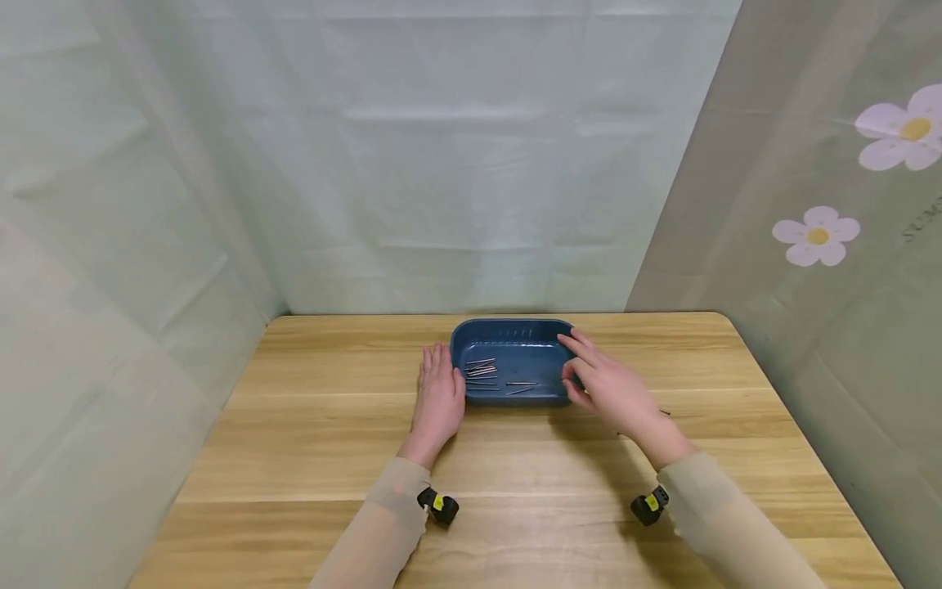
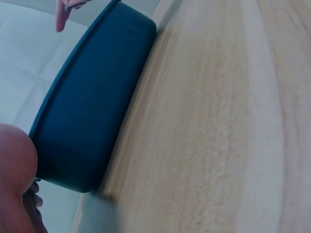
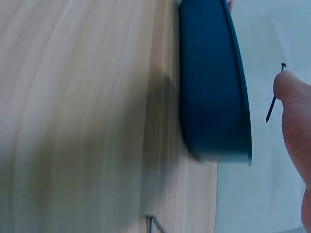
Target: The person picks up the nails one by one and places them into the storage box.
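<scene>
A dark blue rectangular dish (image 1: 526, 402) stands on the table, with several nails (image 1: 482, 370) lying in its left half and a couple more nearer its middle. My left hand (image 1: 440, 388) lies along the dish's left end, fingers straight and thumb at the wall. Over the right end of the dish is my right hand (image 1: 607, 384). Its thumb and finger pinch a nail (image 3: 270, 108), which shows in the right wrist view, head up and point slanting down. In the left wrist view, the dish (image 2: 92, 92) hides most of the right hand.
Loose nails (image 3: 151, 224) lie on the wooden table (image 1: 294, 458) to the right of the dish, partly covered by the right forearm in the head view. A pale curtain (image 1: 471, 164) hangs right behind the table's back edge, and flowered cloth (image 1: 817, 327) hangs at the right.
</scene>
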A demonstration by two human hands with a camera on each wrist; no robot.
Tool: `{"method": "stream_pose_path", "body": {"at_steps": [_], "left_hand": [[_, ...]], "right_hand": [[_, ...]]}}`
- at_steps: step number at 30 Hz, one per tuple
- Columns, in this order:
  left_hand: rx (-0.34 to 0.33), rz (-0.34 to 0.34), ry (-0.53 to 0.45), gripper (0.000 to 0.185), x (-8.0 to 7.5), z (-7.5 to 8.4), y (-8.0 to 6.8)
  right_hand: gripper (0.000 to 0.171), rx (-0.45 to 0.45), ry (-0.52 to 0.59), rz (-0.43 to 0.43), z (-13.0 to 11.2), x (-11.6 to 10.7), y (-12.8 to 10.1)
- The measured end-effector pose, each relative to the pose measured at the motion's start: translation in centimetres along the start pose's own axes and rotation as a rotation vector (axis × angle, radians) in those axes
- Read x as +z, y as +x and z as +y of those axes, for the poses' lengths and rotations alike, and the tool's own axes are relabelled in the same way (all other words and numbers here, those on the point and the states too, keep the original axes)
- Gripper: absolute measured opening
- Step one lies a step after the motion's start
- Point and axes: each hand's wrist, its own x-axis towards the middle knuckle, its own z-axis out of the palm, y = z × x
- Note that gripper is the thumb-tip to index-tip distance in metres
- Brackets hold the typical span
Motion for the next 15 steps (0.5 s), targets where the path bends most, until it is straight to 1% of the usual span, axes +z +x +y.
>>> {"method": "stream_pose_path", "body": {"at_steps": [2,8,13,15], "left_hand": [[-0.001,0.003,0.001,0.055,0.0,0.1,0.0],[0.0,0.002,0.01,0.055,-0.1,0.0,0.0],[-0.011,-0.004,0.001,0.055,-0.3,0.0,-0.1],[-0.011,-0.002,-0.001,0.055,-0.3,-0.1,0.0]], "right_hand": [[0.007,0.003,-0.001,0.0,-0.3,0.2,0.6],[0.006,0.043,0.001,-0.036,-0.7,0.6,1.9],[0.007,0.076,-0.016,-0.093,-0.7,1.3,3.2],[0.007,0.091,-0.02,-0.132,-0.8,1.5,3.7]]}}
